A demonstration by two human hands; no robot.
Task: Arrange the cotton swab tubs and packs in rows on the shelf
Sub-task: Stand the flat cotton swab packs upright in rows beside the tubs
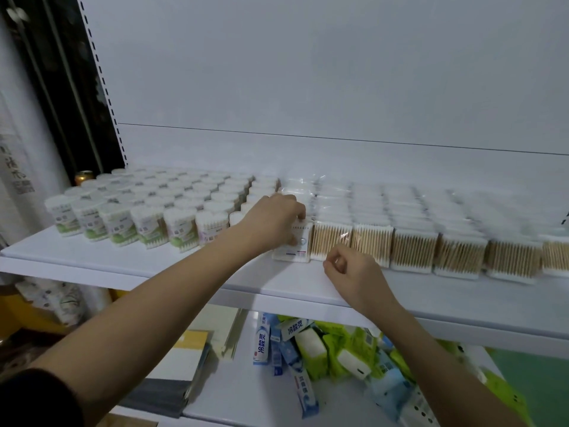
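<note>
Head view: my left hand (274, 218) grasps a white swab box (292, 246) at the shelf (129, 263) front, standing in the gap between the tubs (147, 211) on the left and the packs (415, 238) on the right. My right hand (351, 269) sits loosely curled on the shelf edge, holding nothing, just before the nearest pack. I judge the risk to be nudging: pressing the box sideways could tip the soft front packs or shove the tubs out of line, and my right knuckles could drag a pack off the edge.
</note>
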